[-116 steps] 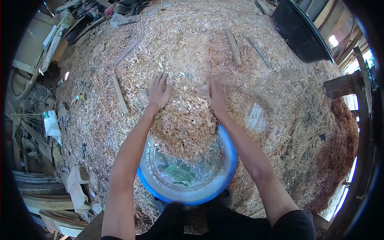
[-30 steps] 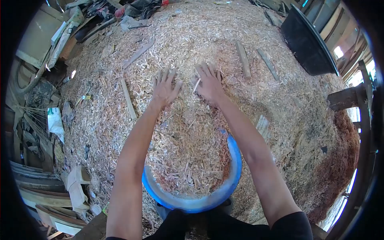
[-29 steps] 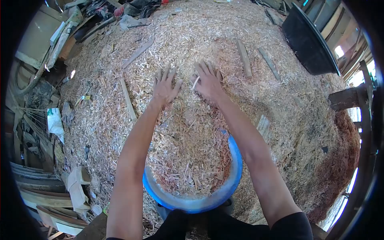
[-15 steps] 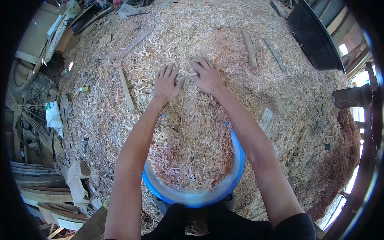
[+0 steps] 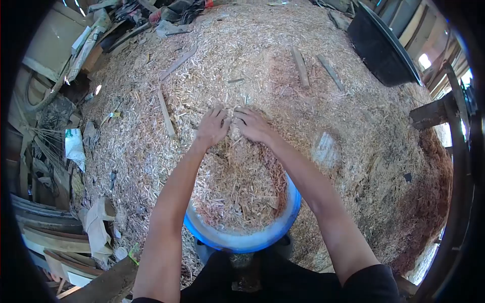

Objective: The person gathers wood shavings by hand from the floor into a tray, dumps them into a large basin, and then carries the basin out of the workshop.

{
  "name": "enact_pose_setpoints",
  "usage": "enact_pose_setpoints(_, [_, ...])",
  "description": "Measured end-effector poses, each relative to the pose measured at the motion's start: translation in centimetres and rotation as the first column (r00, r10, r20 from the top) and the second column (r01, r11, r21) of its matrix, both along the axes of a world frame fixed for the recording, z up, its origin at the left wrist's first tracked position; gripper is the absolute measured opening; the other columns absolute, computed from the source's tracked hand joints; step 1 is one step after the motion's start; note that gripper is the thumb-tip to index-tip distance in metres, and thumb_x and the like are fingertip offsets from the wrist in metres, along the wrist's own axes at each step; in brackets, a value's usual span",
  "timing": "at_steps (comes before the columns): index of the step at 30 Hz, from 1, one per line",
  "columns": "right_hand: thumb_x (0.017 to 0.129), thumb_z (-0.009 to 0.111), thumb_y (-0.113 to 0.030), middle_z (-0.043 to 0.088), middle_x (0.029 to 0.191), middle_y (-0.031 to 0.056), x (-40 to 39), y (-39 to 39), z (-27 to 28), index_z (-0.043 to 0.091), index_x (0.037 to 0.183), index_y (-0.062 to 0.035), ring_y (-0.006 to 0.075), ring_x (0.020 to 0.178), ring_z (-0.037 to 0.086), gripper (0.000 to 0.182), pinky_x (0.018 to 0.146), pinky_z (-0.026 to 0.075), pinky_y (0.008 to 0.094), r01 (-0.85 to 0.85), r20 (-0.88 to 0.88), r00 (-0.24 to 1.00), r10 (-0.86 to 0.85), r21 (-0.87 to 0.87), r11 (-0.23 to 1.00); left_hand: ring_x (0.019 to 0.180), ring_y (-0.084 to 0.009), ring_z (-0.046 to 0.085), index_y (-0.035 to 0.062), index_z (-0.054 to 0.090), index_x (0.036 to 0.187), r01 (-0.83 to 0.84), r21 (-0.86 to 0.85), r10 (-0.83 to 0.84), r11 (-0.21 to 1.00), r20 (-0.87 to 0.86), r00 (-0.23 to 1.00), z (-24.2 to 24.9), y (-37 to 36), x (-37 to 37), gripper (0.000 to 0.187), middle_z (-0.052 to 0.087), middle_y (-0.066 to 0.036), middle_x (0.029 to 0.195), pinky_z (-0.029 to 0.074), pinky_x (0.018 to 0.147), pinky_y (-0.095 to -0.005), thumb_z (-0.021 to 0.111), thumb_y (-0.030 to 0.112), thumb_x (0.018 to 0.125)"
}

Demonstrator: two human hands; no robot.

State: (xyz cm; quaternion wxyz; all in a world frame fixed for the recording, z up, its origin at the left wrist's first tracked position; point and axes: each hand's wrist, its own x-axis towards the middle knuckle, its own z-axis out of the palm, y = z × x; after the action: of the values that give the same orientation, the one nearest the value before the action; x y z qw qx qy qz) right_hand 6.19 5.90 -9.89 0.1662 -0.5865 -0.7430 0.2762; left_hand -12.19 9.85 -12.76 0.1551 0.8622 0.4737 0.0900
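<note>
Both of my hands rest in a wide heap of pale wood shavings (image 5: 262, 55). My left hand (image 5: 213, 126) lies palm down with its fingers a little apart, pressed into the shavings. Close beside it, my right hand (image 5: 251, 124) has its fingers spread and partly sunk in the shavings. Nearer to me, between my forearms, is a blue-rimmed tub (image 5: 242, 241) filled with shavings. Its far edge is hidden under the heap, just short of my hands.
A black basin (image 5: 381, 48) leans at the upper right. Wooden strips (image 5: 166, 113) lie on the heap, with a beam (image 5: 429, 115) at the right. Stacked boards (image 5: 55, 237) and a white bag (image 5: 75, 146) are at the left.
Both hands have drawn back toward the tub and closer together over the shavings. The whole view has shifted slightly, and a small wood piece now shows beyond the hands.
</note>
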Motion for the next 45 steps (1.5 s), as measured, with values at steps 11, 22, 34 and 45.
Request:
enact_pose_setpoints(11, [0.091, 0.045, -0.021, 0.051, 0.135, 0.0202, 1.5, -3.8, 1.1, 0.059, 0.121, -0.0023, 0.0339, 0.127, 0.046, 0.038, 0.11, 0.034, 0.0421, 0.008, -0.119, 0.993, 0.001, 0.08, 0.997, 0.118, -0.0307, 0.05, 0.0089, 0.059, 0.121, 0.041, 0.036, -0.045, 0.999, 0.11, 0.993, 3.5, -2.0, -0.9, 0.041, 0.06, -0.011, 0.122, 0.035, 0.103, -0.0428, 0.05, 0.037, 0.092])
enact_pose_setpoints(22, [0.093, 0.047, -0.024, 0.049, 0.137, 0.0164, 1.6, -11.2, 1.3, 0.053, 0.13, -0.0056, 0.0323, 0.13, 0.043, 0.042, 0.11, 0.032, 0.0455, -0.149, -0.152, 0.973, 0.174, 0.166, 0.975, 0.113, -0.0353, 0.048, 0.0082, 0.05, 0.128, 0.084, 0.197, -0.136, 0.977, 0.267, 0.954, 2.7, -12.6, -4.3, 0.043, 0.051, -0.018, 0.119, 0.039, 0.095, -0.0471, 0.058, 0.021, 0.087])
enact_pose_setpoints(34, [0.096, 0.043, -0.04, 0.034, 0.15, 0.0136, -0.8, -13.0, 0.7, 0.036, 0.144, -0.008, 0.0327, 0.142, 0.024, 0.058, 0.116, 0.016, 0.0521, -0.116, 0.038, 0.993, 0.111, 0.18, 0.977, 0.141, -0.0358, 0.024, 0.013, 0.03, 0.148, 0.102, 0.012, -0.103, 0.995, 0.139, 0.985, 2.3, -14.6, -3.1, 0.067, 0.029, -0.016, 0.152, 0.012, 0.117, -0.0513, 0.05, 0.044, 0.092])
enact_pose_setpoints(45, [0.089, 0.05, -0.054, 0.01, 0.159, 0.0107, 0.0, -22.6, 2.9, 0.028, 0.149, -0.0261, 0.0443, 0.143, 0.006, 0.07, 0.107, 0.015, 0.071, -0.303, 0.277, 0.918, 0.284, 0.027, 0.953, 0.142, -0.0496, -0.004, 0.0214, 0.015, 0.153, 0.102, -0.137, -0.118, 0.985, -0.114, 0.986, 4.7, -20.5, -7.7, 0.091, -0.001, -0.022, 0.157, 0.002, 0.111, -0.0661, 0.053, 0.063, 0.083])
